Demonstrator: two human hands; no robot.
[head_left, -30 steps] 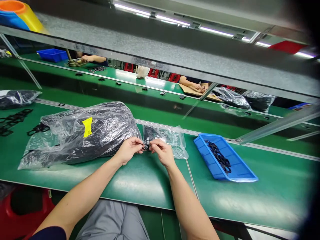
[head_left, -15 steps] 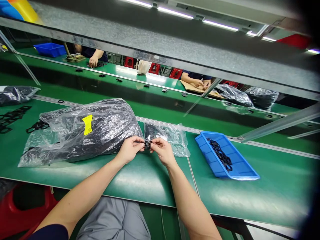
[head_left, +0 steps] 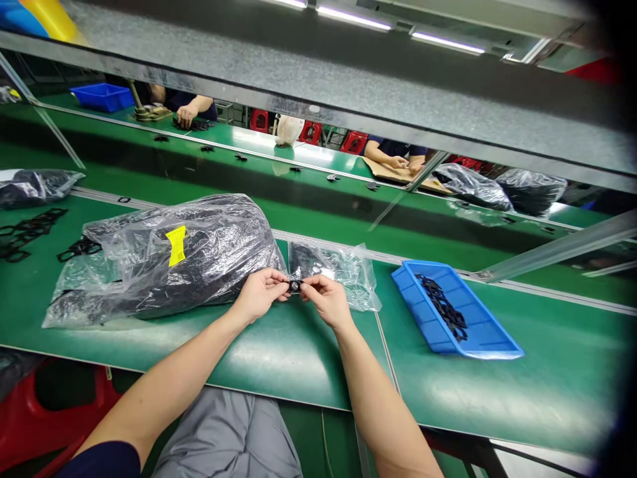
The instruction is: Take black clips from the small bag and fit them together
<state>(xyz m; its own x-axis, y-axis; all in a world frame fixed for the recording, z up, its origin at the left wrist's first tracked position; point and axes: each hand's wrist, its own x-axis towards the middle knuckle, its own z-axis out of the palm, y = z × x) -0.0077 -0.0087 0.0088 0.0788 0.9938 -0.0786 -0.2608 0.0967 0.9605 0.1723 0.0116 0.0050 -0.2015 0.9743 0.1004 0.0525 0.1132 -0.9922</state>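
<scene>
My left hand (head_left: 259, 295) and my right hand (head_left: 326, 300) meet over the green table (head_left: 279, 352), both pinching one small black plastic part (head_left: 294, 286) between their fingertips. Just behind the left hand lies a large clear plastic bag (head_left: 164, 259) full of black parts, with a yellow label (head_left: 176, 245). A smaller clear bag (head_left: 338, 272) of black parts sits right behind my right hand. To the right stands a blue tray (head_left: 478, 332) holding several black parts (head_left: 442, 309).
Loose black frame parts (head_left: 30, 229) and another bag (head_left: 30, 186) lie at far left. A metal shelf beam (head_left: 348, 86) runs overhead. Across a green conveyor (head_left: 298, 199), other people's hands (head_left: 186, 118) (head_left: 398, 161) work. Red stools (head_left: 64, 398) stand below the table edge.
Both hands stay together on the small black part, with only slight finger shifts. The camera view has drifted a little. A person's hand across the belt has moved onto black parts.
</scene>
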